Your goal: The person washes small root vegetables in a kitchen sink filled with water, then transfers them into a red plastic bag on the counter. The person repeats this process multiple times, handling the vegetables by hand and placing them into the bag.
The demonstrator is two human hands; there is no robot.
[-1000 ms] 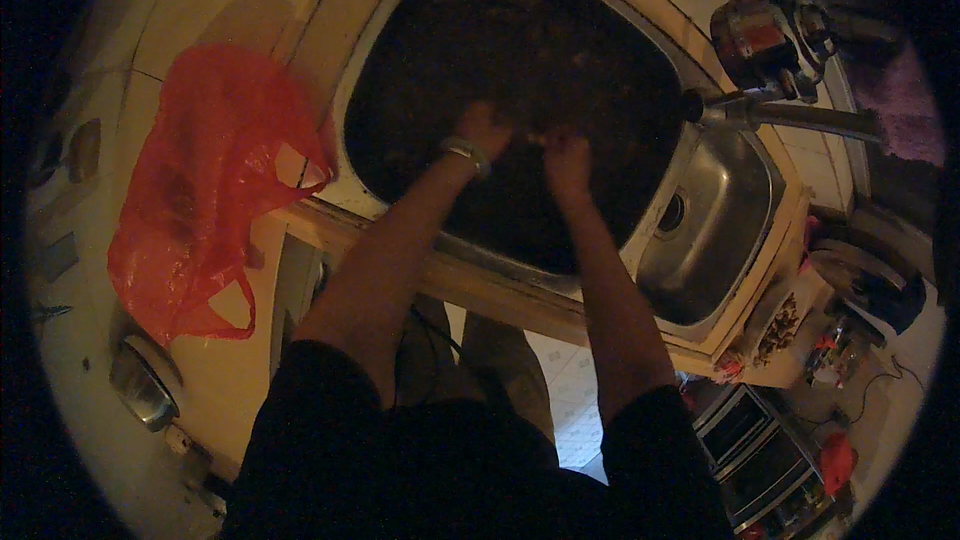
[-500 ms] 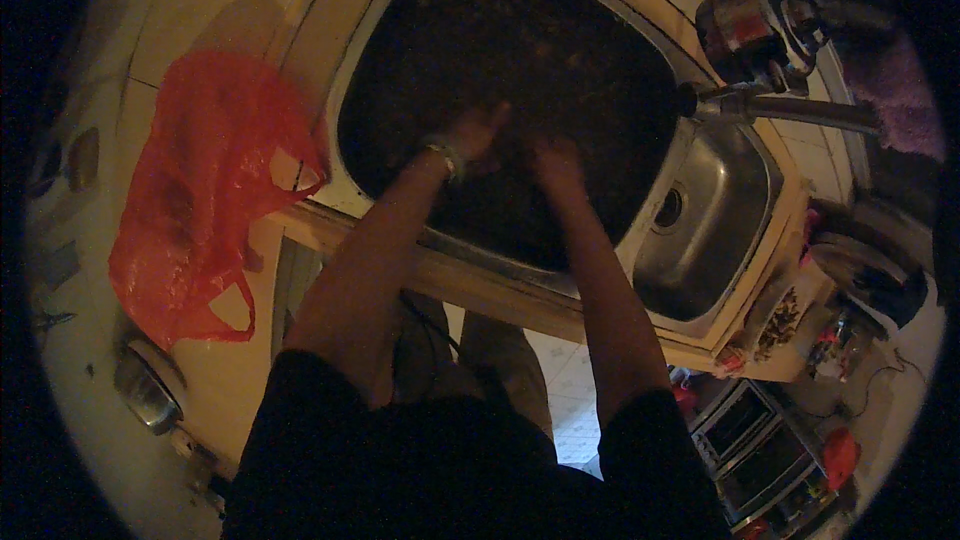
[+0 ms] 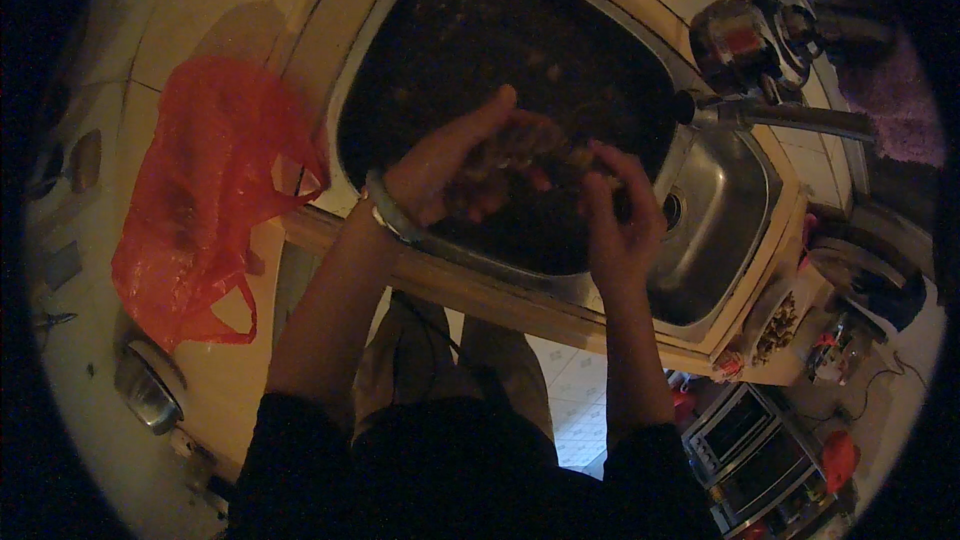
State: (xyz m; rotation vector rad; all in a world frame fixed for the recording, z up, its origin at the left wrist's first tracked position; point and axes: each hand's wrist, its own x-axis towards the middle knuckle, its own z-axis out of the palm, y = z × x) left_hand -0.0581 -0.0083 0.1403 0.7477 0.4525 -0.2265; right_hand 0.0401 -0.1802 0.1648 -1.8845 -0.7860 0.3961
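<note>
Over the large sink point(image 3: 345, 196), full of dark murky water point(image 3: 480, 30), my left hand point(image 3: 440, 165) is cupped around a wet brown clump point(image 3: 515, 150) of small pieces. Its kind is too dim to make out. A pale bangle point(image 3: 390, 210) circles my left wrist. To its right, my right hand point(image 3: 628, 220) has its thumb and fingers curled at the clump's right edge, pinching a small brownish bit there.
A red plastic bag point(image 3: 190, 210) stands on the counter at left, a metal bowl point(image 3: 145, 390) below it. At right are a smaller steel basin point(image 3: 710, 230), a faucet point(image 3: 800, 120), a kettle-like metal vessel point(image 3: 740, 45) and a dish of brown pieces point(image 3: 778, 330).
Both hands have come up out of the dark water toward me, the right one also moving rightward. A brown clump now shows in my left hand.
</note>
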